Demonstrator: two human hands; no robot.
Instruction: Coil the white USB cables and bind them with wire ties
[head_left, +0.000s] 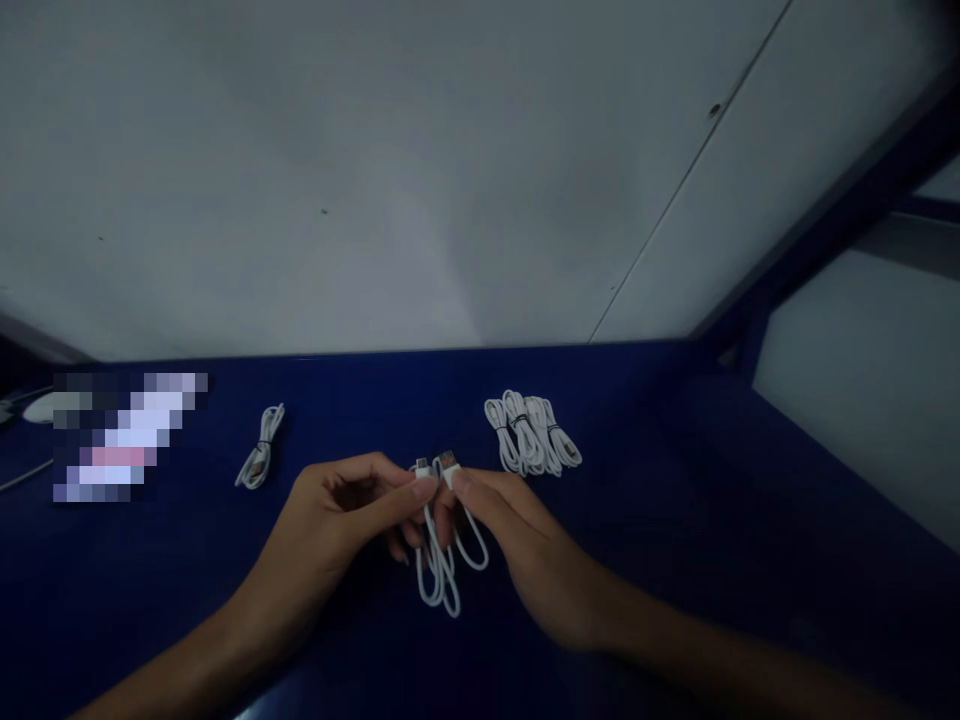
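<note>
Between my two hands is a white USB cable (429,582), its loops hanging down below the fingers. My left hand (337,510) pinches the cable by its smaller plug, thumb on top. With thumb and fingers, my right hand (517,530) grips the wider USB-A plug at the other end. Both plugs point away from me and sit close together, a small gap between them. Part of the cable is hidden behind my fingers.
Several bundled white cables (529,435) lie in a pile at the right. One tied cable (260,447) rests at the left, beyond my left hand. A blurred-out bright object (131,440) is farther left on the blue table (375,400). A pale panel (375,200) rises behind.
</note>
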